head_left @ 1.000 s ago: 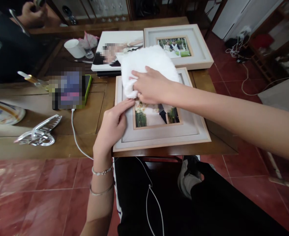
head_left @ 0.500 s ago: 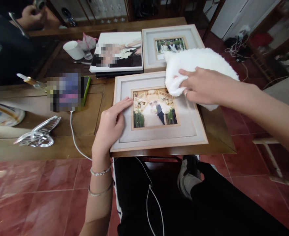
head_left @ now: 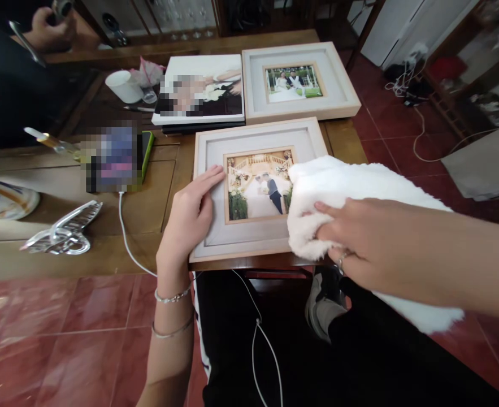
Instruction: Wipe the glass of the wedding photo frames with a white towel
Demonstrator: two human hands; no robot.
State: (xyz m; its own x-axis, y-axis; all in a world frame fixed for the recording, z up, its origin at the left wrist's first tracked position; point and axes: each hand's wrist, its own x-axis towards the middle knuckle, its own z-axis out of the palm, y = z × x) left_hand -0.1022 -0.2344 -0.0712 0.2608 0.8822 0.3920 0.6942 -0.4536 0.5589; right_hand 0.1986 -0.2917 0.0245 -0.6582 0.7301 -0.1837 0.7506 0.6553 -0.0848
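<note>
A pale wooden picture frame [head_left: 215, 144] with a wedding photo lies flat at the near edge of the wooden table [head_left: 156, 198]. My left hand [head_left: 187, 217] rests on the frame's left border, fingers stretched flat, holding it still. My right hand [head_left: 355, 237] presses a fluffy white cloth [head_left: 351, 181] onto the frame's lower right corner, fingers curled into the cloth. The cloth hangs over the table edge toward my lap.
Behind lie a second framed photo [head_left: 342, 96] and a photo canvas [head_left: 198, 93]. A phone [head_left: 113, 158] with a white cable, a silver hair clip [head_left: 63, 234], a plate [head_left: 3, 200] and a white cup [head_left: 124, 86] are at left. Another person's hand [head_left: 46, 31] shows at top left.
My right hand has swept the cloth from the frame's upper left to its upper right, then down to its lower right corner. The left hand has stayed put.
</note>
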